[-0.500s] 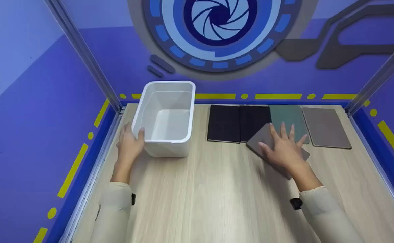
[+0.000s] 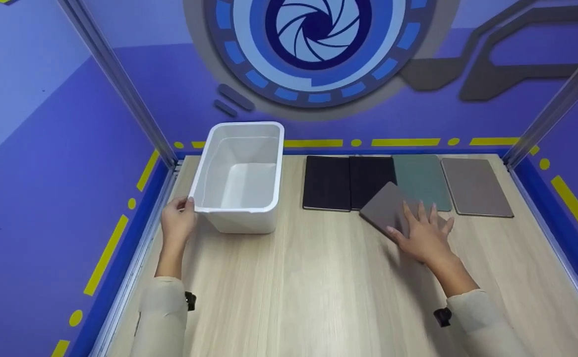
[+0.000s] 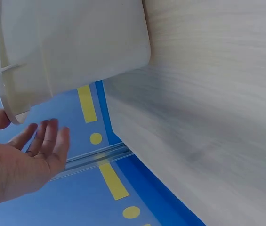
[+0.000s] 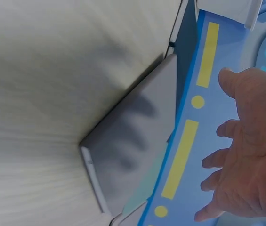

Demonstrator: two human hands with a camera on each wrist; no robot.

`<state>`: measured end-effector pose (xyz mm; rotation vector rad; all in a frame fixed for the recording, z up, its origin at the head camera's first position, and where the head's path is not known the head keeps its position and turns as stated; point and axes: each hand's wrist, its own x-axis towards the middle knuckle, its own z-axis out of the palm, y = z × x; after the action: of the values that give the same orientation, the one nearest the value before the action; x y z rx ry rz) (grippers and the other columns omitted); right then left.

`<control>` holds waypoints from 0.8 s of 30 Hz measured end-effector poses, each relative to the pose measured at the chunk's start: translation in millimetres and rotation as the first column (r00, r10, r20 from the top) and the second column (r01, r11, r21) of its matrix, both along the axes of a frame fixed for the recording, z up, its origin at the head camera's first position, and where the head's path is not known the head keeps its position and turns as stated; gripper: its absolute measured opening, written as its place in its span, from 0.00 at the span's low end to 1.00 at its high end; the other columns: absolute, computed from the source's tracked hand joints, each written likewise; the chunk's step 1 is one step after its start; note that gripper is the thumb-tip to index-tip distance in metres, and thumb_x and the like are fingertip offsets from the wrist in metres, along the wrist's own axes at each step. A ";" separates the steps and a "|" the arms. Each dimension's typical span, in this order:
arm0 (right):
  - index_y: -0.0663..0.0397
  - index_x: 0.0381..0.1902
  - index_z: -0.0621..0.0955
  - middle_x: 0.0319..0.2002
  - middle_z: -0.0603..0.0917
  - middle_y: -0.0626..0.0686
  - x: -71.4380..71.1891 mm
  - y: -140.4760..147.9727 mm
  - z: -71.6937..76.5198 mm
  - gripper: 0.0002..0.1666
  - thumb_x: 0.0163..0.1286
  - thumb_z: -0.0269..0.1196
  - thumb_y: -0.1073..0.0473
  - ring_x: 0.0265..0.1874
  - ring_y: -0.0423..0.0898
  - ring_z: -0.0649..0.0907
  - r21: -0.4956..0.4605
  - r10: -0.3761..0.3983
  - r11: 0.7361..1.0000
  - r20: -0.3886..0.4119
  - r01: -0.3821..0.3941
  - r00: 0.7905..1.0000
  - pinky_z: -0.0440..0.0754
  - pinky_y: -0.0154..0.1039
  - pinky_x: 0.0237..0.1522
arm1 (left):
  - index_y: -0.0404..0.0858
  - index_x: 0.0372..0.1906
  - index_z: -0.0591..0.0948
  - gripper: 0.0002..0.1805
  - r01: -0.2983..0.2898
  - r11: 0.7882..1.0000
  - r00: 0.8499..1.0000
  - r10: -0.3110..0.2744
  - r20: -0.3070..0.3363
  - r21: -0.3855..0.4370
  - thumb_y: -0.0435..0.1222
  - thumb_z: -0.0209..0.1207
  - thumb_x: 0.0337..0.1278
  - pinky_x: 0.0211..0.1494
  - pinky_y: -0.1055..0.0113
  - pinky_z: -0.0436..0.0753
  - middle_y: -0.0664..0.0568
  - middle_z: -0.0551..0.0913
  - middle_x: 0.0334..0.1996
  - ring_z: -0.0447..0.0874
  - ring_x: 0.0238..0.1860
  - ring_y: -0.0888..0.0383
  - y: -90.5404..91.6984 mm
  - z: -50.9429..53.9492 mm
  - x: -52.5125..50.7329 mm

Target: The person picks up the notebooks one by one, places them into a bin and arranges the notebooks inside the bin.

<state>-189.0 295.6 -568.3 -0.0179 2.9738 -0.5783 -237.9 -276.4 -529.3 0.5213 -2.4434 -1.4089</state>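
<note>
A white plastic bin stands at the back left of the table. At its near left corner is my left hand, the thumb at the rim; the left wrist view shows the fingers loosely bent and apart from the bin wall. A grey-brown notebook lies askew, overlapping a green notebook and the corner of a black one. Over it hovers my right hand with fingers spread, holding nothing. The right wrist view shows a gap and finger shadows on the notebook's cover.
Two black notebooks lie side by side along the back edge, between the bin and the green notebook. Another grey-brown notebook lies at the far right. Blue walls with metal corner posts enclose the wooden table.
My left hand has drawn back from the bin's left side to its near corner. The right hand has moved slightly nearer me over the notebook, which stays in place.
</note>
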 end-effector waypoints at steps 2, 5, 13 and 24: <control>0.58 0.87 0.53 0.83 0.44 0.80 1.9 3.3 -2.3 0.54 0.79 0.59 0.34 0.81 0.84 0.38 -0.008 -0.002 1.000 0.008 0.002 1.000 0.27 0.90 0.69 | 0.24 0.56 0.85 0.19 -0.020 1.000 1.000 0.020 -0.009 0.018 0.37 0.56 0.79 0.48 0.64 0.83 0.30 0.87 0.51 0.86 0.51 0.41 0.6 -0.7 -0.1; 0.59 0.87 0.53 0.83 0.44 0.80 3.5 9.0 -5.8 0.55 0.79 0.59 0.33 0.81 0.84 0.39 -0.017 -0.009 1.000 0.020 0.009 1.000 0.28 0.90 0.69 | 0.25 0.55 0.85 0.20 -0.029 0.993 1.000 0.028 0.014 0.111 0.40 0.57 0.80 0.42 0.73 0.82 0.34 0.87 0.47 0.87 0.47 0.45 -0.1 -1.6 0.7; 0.62 0.85 0.56 0.83 0.49 0.79 5.6 23.7 -21.9 0.54 0.80 0.57 0.32 0.82 0.82 0.46 -0.067 -0.030 0.997 -0.001 0.030 1.000 0.38 0.87 0.73 | 0.25 0.64 0.79 0.24 -0.037 0.937 0.997 0.014 0.071 0.346 0.43 0.52 0.85 0.47 0.73 0.89 0.43 0.82 0.48 0.86 0.43 0.60 -1.2 -2.3 3.5; 0.74 0.82 0.56 0.79 0.51 0.83 11.0 57.2 -47.9 0.54 0.81 0.58 0.36 0.79 0.81 0.52 -0.085 -0.090 0.992 0.042 0.093 0.995 0.53 0.85 0.71 | 0.23 0.62 0.78 0.24 0.006 0.977 0.998 -0.018 0.054 0.213 0.40 0.44 0.88 0.61 0.56 0.82 0.30 0.81 0.58 0.82 0.60 0.40 8.3 -5.0 2.9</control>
<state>-178.0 352.8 -616.2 0.1213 2.9226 -0.7102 -235.0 -268.1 -534.3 0.6000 -2.3545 -1.6939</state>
